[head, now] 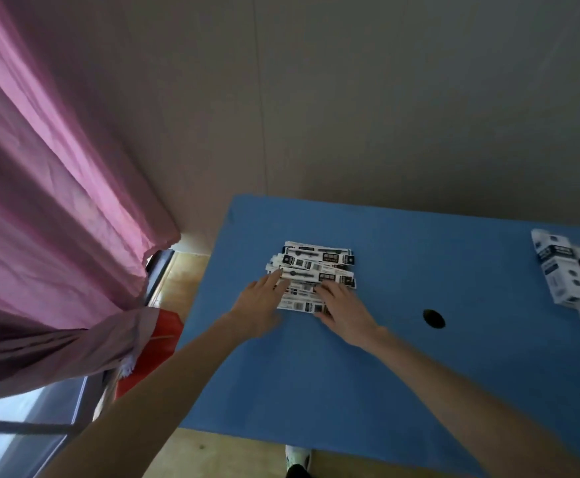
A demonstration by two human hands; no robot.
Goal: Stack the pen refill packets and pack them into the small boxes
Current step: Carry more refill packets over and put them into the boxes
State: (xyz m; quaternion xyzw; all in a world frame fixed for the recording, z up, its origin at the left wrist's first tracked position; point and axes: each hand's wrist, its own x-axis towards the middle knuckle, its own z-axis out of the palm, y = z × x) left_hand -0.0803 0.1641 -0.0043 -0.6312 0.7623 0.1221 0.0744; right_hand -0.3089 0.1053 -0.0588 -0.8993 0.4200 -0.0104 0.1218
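Two hands on the packets [316,274], squaring a loose heap mid-table [368,357].

From my head view: left hand [259,307] lies flat, fingers straight together, nudging the heap's left edge; right hand [345,310] presses flat on top. One heap, too fanned to count. Several boxes [571,274] sit well apart, far right. Push unevenly and I reckon the slick packets slide apart.

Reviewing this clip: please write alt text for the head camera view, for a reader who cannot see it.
Both hands, left and right, rest with straight fingers on a loose pile of pen refill packets on a blue table. Small boxes lie at the table's right edge, apart from the pile. A pink curtain hangs on the left.
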